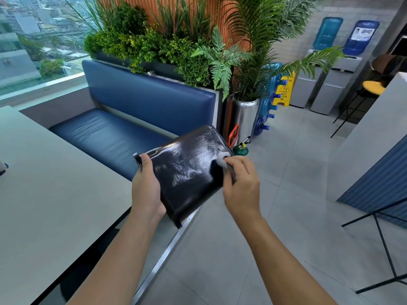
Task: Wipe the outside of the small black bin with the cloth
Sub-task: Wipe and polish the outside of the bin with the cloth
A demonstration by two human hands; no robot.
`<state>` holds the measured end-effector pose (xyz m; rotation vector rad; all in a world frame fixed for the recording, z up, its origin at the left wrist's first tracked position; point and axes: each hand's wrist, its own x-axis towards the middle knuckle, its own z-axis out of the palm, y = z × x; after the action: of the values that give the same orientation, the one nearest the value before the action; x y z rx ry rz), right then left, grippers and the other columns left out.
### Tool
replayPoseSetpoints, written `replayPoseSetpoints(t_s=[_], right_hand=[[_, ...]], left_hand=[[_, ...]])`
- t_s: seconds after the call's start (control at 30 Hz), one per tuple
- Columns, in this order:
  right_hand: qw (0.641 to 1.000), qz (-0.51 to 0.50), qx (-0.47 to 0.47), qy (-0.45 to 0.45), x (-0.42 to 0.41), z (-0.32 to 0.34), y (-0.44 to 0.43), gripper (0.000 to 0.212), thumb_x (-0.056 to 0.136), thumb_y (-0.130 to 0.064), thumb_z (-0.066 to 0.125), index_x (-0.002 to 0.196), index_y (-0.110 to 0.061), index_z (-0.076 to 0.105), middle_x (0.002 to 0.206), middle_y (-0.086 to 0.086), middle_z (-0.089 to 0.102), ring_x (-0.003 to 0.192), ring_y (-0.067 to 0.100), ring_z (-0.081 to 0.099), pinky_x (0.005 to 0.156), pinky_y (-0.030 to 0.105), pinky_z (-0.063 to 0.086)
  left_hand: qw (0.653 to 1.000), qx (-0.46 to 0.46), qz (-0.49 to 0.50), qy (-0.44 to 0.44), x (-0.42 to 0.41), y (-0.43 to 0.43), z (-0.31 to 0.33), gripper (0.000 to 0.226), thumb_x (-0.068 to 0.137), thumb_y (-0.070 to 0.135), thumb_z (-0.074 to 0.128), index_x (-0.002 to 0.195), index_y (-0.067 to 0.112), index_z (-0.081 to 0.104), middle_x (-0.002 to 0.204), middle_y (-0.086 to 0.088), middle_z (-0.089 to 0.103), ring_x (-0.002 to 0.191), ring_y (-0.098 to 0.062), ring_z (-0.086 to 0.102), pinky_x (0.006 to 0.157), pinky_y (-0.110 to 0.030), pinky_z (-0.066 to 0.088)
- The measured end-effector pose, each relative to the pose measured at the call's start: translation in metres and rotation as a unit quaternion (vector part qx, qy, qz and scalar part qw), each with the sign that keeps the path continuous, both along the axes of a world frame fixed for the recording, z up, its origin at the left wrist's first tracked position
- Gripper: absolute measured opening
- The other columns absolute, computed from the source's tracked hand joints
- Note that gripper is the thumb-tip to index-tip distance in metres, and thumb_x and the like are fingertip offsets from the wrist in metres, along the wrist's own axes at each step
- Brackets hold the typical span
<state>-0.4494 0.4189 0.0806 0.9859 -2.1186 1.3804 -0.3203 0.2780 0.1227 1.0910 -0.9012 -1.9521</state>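
- The small black bin (187, 172) is in the middle of the frame, held in the air and tilted on its side. One broad wall faces up, which I think gives the cloth a flat face to rub.
- The left hand (146, 190) grasps the bin's edge with the thumb on top, probably to steady it.
- The right hand (240, 183) pinches the bunched pale cloth (222, 159) and presses it on this wall.
- Both forearms reach in from the lower frame.

glossy black bin (187, 170) w/ whitish smears, white cloth (222, 159), blue bench (132, 119), yellow wet-floor sign (284, 89), grey table (44, 183)
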Motion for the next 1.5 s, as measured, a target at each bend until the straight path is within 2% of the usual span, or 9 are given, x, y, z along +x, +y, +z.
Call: replayPoseSetpoints(t_s=[0.1,0.2,0.47,0.73,0.87,1.07,1.23,1.37,1.5], right_hand=[[0.996,0.079,0.017,0.044,0.046,0.001,-0.016,0.029,0.088,0.01,0.068,0.113,-0.003,0.074,0.113,0.007,0.066,0.101,0.027,0.06,0.097,0.03,0.049],[0.985,0.147,0.057,0.072,0.073,-0.008,-0.027,0.033,0.088,0.01,0.065,0.116,-0.004,0.073,0.116,0.008,0.067,0.098,0.03,0.059,0.093,0.036,0.051],[0.995,0.064,0.057,0.042,0.016,-0.011,-0.013,0.028,0.086,0.012,0.068,0.107,-0.005,0.075,0.113,0.005,0.066,0.099,0.028,0.06,0.096,0.025,0.045],[0.999,-0.021,0.035,-0.016,-0.016,-0.003,-0.008,0.021,0.094,0.004,0.064,0.109,-0.008,0.073,0.11,0.0,0.064,0.098,0.023,0.058,0.088,0.035,0.052],[0.999,0.04,0.032,0.012,0.024,-0.001,-0.02,0.028,0.086,0.011,0.064,0.106,-0.006,0.074,0.111,0.003,0.065,0.1,0.023,0.059,0.095,0.023,0.046],[0.988,0.142,0.054,0.035,0.058,-0.01,-0.025,0.034,0.085,0.013,0.063,0.11,-0.007,0.073,0.115,0.002,0.065,0.1,0.026,0.059,0.093,0.031,0.05],[0.999,0.03,0.036,-0.017,-0.007,-0.004,-0.01,0.021,0.091,0.005,0.066,0.104,-0.008,0.074,0.107,0.001,0.065,0.096,0.026,0.061,0.089,0.037,0.052],[0.998,-0.02,0.042,-0.031,-0.019,-0.001,-0.008,0.021,0.091,0.006,0.064,0.106,-0.007,0.074,0.105,0.002,0.064,0.093,0.025,0.059,0.086,0.041,0.053],[0.999,0.041,0.025,-0.003,0.028,0.0,-0.025,0.027,0.086,0.011,0.063,0.104,-0.007,0.074,0.106,0.004,0.065,0.095,0.026,0.059,0.09,0.032,0.05]], left_hand=[[0.999,-0.043,0.0,-0.008,-0.003,0.006,-0.001,0.047,0.105,0.061,0.055,0.117,0.021,0.076,0.108,-0.001,0.083,0.105,-0.026,0.079,0.092,-0.047,0.064],[0.996,-0.08,-0.005,-0.035,-0.004,0.011,0.002,0.047,0.107,0.059,0.051,0.114,0.019,0.076,0.094,0.007,0.083,0.092,-0.016,0.079,0.075,-0.031,0.061],[0.999,-0.049,0.006,0.008,0.007,0.006,-0.002,0.046,0.104,0.062,0.056,0.114,0.021,0.075,0.114,-0.007,0.082,0.108,-0.031,0.078,0.098,-0.058,0.061],[0.999,-0.052,-0.008,0.013,0.011,0.007,0.003,0.042,0.106,0.058,0.055,0.103,0.022,0.075,0.104,-0.002,0.083,0.102,-0.026,0.08,0.096,-0.055,0.062],[0.996,-0.092,-0.013,-0.011,0.002,0.011,0.004,0.045,0.107,0.059,0.053,0.106,0.02,0.077,0.104,-0.003,0.083,0.102,-0.025,0.08,0.096,-0.051,0.063],[0.992,-0.123,-0.009,-0.024,-0.004,0.011,0.0,0.049,0.104,0.063,0.055,0.108,0.02,0.079,0.102,-0.005,0.082,0.104,-0.03,0.077,0.099,-0.054,0.06],[0.993,-0.111,-0.022,-0.018,0.001,0.006,0.003,0.046,0.109,0.055,0.051,0.108,0.017,0.076,0.099,0.003,0.083,0.101,-0.021,0.079,0.086,-0.038,0.064],[0.992,-0.119,-0.028,-0.021,0.0,0.006,0.001,0.045,0.108,0.056,0.052,0.107,0.02,0.079,0.107,0.001,0.083,0.106,-0.023,0.078,0.097,-0.046,0.062],[0.988,-0.146,-0.037,-0.044,-0.01,0.013,-0.002,0.046,0.108,0.056,0.052,0.11,0.018,0.078,0.094,0.005,0.083,0.092,-0.016,0.079,0.073,-0.029,0.063]])
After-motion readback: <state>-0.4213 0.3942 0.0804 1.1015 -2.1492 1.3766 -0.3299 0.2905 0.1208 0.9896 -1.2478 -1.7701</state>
